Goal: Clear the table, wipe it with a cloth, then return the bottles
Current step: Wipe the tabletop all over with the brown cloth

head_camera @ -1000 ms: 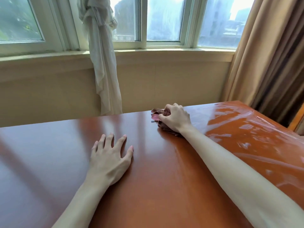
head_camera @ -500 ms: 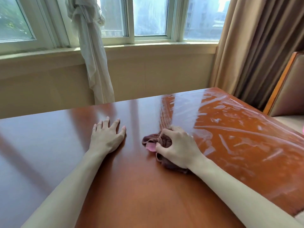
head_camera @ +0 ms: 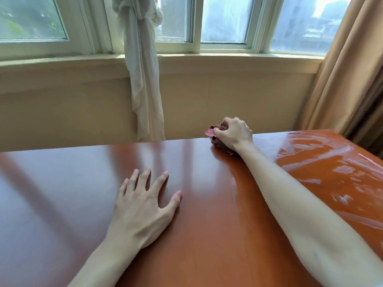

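Observation:
A glossy red-brown wooden table fills the lower view. My right hand is stretched out to the table's far edge, closed around a crumpled dark brown cloth with a pink corner sticking out to the left. The cloth presses on the tabletop at that edge. My left hand lies flat on the table nearer to me, fingers spread, holding nothing. Wet streaks shine on the right part of the table. No bottles are in view.
Beyond the table's far edge is a beige wall under a window sill. A knotted white sheer curtain hangs at the middle. A heavy tan curtain hangs at the right, close to the table's far right corner.
My right hand has pushed the cloth away from me, from the table's middle out to its far edge. My left hand stays flat on the table. The view has tilted and shifted left.

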